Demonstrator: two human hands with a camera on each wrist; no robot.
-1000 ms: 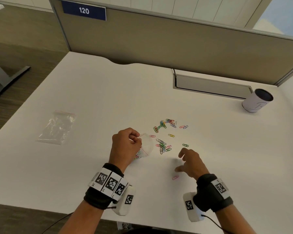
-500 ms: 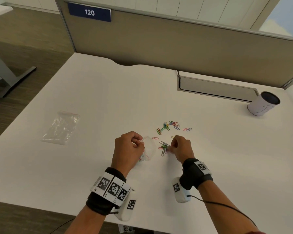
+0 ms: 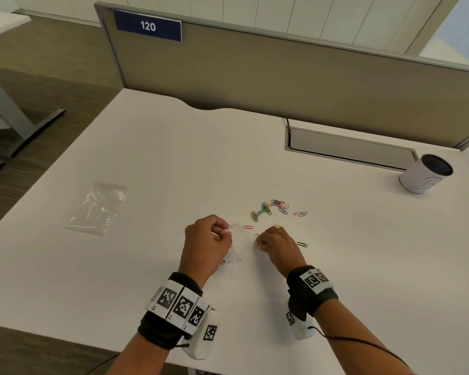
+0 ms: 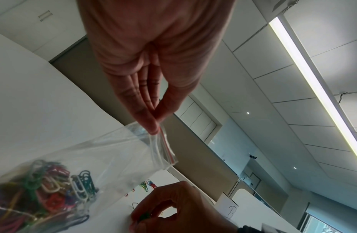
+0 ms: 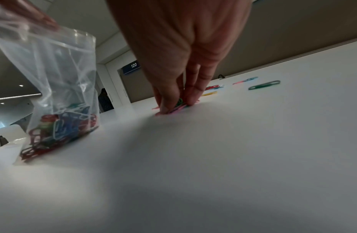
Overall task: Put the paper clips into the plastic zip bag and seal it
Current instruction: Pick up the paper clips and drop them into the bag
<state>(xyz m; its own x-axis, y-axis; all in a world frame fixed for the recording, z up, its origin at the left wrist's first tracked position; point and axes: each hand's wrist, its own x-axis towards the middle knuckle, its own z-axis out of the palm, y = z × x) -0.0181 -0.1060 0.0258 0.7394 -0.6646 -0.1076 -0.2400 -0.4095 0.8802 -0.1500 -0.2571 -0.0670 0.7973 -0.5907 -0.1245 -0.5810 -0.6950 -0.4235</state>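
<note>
Left hand [image 4: 151, 88] pinches the zip bag [image 4: 105, 157] rim upright; right hand [image 5: 183, 52] pinches paper clips [image 5: 178, 105] on the table [image 3: 146, 163], well inside its edges.

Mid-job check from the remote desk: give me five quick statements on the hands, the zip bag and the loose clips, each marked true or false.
1. The left hand pinches the top edge of the clear plastic zip bag with a red seal line. True.
2. That bag is empty. False: coloured paper clips in the bag lie at its bottom.
3. The right hand pinches several clips against the white desk. True.
4. All clips are bagged. False: a loose cluster of coloured clips and a green clip remain on the desk.
5. The white cylindrical cup lies beside the left hand. False: it stands at the far right.
</note>
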